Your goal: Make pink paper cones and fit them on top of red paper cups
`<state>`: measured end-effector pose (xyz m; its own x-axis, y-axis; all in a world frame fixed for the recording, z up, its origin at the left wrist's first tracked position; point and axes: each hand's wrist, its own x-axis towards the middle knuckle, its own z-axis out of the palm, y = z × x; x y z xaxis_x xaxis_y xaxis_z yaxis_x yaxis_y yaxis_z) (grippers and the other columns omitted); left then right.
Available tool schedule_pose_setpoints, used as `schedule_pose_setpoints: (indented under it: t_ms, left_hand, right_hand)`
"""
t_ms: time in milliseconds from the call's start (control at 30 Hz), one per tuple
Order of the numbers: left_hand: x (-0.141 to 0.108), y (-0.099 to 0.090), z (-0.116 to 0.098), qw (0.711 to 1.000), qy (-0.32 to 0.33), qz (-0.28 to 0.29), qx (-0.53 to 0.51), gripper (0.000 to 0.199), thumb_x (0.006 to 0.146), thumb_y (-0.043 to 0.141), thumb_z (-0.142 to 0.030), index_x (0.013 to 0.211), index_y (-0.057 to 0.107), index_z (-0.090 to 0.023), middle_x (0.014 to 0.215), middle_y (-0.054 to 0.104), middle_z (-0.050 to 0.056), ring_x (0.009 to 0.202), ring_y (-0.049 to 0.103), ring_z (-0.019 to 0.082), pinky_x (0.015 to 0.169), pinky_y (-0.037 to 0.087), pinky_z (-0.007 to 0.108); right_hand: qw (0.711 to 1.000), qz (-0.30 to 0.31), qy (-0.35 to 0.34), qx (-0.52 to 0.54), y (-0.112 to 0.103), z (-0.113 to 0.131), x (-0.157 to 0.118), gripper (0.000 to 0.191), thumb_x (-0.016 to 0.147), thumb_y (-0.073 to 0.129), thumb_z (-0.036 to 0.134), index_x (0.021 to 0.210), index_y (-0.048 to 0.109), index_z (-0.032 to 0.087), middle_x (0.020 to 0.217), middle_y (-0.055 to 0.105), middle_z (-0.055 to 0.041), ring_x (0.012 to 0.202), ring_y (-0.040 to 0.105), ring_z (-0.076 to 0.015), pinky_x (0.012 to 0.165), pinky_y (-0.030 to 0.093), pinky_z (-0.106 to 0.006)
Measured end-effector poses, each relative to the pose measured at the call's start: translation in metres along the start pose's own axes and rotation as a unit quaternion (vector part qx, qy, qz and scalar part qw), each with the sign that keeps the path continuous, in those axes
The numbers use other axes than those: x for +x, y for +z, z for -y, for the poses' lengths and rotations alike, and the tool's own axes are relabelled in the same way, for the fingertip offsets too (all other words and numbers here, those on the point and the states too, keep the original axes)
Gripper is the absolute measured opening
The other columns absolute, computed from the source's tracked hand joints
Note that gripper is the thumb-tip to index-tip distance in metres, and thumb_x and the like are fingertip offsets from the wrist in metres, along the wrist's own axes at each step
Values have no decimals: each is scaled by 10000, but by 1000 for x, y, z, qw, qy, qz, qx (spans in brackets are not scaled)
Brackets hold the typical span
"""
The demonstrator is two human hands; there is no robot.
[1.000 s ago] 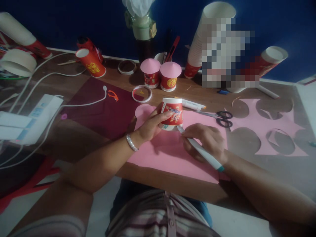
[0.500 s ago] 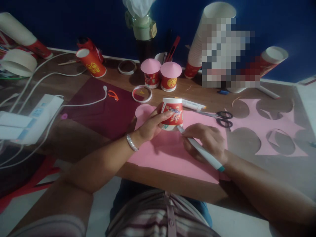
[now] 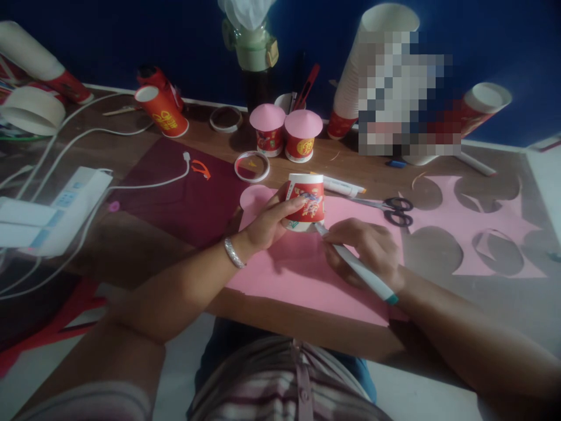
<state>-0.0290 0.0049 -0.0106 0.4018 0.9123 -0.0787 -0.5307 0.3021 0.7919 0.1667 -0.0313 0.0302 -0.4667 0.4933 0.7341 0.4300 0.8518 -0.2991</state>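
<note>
My left hand is wrapped round a short red and white paper cup, with the thumb across its printed side. In my right hand is a white utility knife with a green end, its tip touching the cup's lower edge. Below both hands lies a pink paper sheet at the table's front edge. A pink paper disc sits by my left wrist. Scissors with black handles rest at the right of the sheet, beside a white marker-like tube.
Two red cups with pink cone tops stand behind a tape roll. Pink paper with round cut-outs lies right. Tall cup stacks lean at the back. White cables and a white box occupy the left.
</note>
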Motion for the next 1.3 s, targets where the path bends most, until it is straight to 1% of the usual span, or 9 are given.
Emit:
schedule_pose_setpoints:
  t_ms: [267,433,667,867,967,1100,1300]
  left_hand:
    - [1,0,0,1000,-5,-4,-3,397,841,818,-414,1138,690,-185,1113,768,100,1125,720,306,1047,517,471]
    - [1,0,1,1000,3,-6,3,411,850,810,-415,1165,680,-184,1118,772,105,1126,727,315,1031,537,480]
    - [0,0,-1,1000,1,10,10,424,878,782,-430,1200,661,-182,1151,766,119,1117,739,343,973,579,501]
    - [0,0,-1,1000,3,4,7,408,870,789,-427,1177,665,-188,1112,762,105,1090,745,327,987,572,503]
    - [0,1,-2,1000,3,-7,12,422,844,807,-433,1159,678,-184,1109,765,110,1113,734,327,997,562,492]
    - [1,1,-2,1000,2,-8,12,433,825,822,-443,1148,685,-189,1114,766,101,1103,731,302,1008,551,466]
    - [0,0,-1,1000,2,-9,2,408,839,822,-414,1157,685,-197,1107,768,86,1100,728,282,1022,541,447]
  right_hand:
    - [1000,3,5,-2,0,0,-1,139,919,664,85,964,615,207,730,723,-15,615,707,-135,563,573,-234]
    - [1000,12,17,16,0,1,-2,133,908,666,83,955,616,197,727,721,-8,599,695,-124,553,559,-228]
    - [999,15,30,42,0,2,-3,135,895,659,92,935,606,209,717,713,4,586,681,-124,545,546,-233]
    - [998,18,37,38,-1,3,-4,118,906,666,112,943,617,213,729,717,4,580,675,-126,551,540,-233]
    - [999,9,39,27,-2,3,-4,99,917,666,133,943,623,218,728,722,2,588,686,-131,556,546,-232]
    - [999,13,42,29,-2,1,-5,109,917,675,128,954,618,212,744,730,-3,618,706,-130,578,560,-225]
    - [999,15,46,18,-2,0,-5,115,920,669,127,958,617,222,744,729,2,604,694,-125,568,555,-225]
